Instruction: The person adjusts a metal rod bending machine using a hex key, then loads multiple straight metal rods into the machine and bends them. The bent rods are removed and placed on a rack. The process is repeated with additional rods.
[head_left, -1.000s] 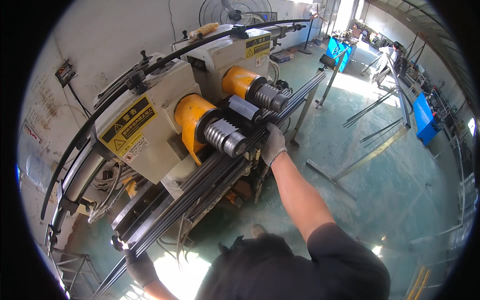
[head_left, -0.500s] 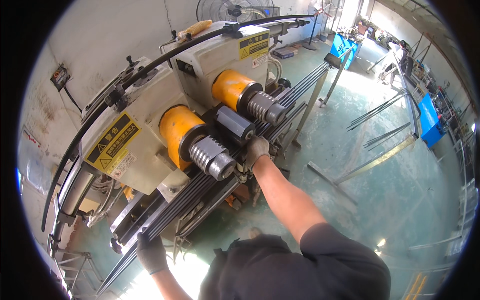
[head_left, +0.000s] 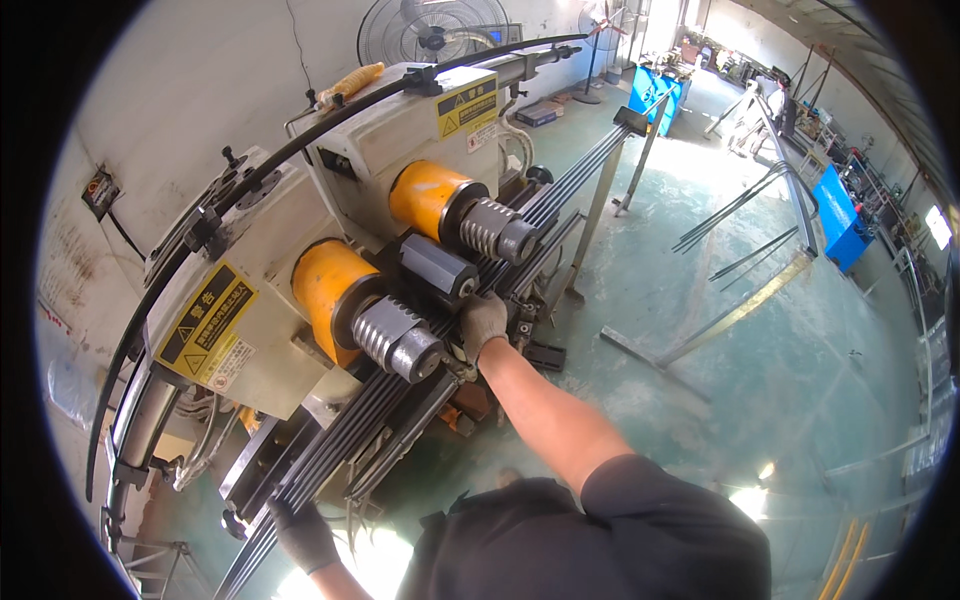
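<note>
A bundle of long, thin dark metal bars (head_left: 352, 412) runs slantwise along the front of a machine, from lower left to upper right. My left hand (head_left: 305, 538), in a grey glove, is closed around the bars near their lower left end. Under the dark hexagonal block (head_left: 438, 266), my gloved right hand (head_left: 484, 324) grips the bundle at the middle of the machine; its fingertips are partly hidden. Two orange cylinders with ridged steel rollers, the near roller (head_left: 398, 338) and the far roller (head_left: 497, 230), stick out above the bars on either side of that block.
The pale machine housing (head_left: 250, 240) carries yellow warning labels and a curved black hose (head_left: 300, 132). Beyond it stands a fan (head_left: 432, 38). A metal stand (head_left: 700, 318) with dark bent rods is on the green floor to the right. Blue panels (head_left: 842, 218) stand farther off.
My view has shifted, so the machine sits further left in it. Both hands stay on the bars; the left hand sits slightly lower in view.
</note>
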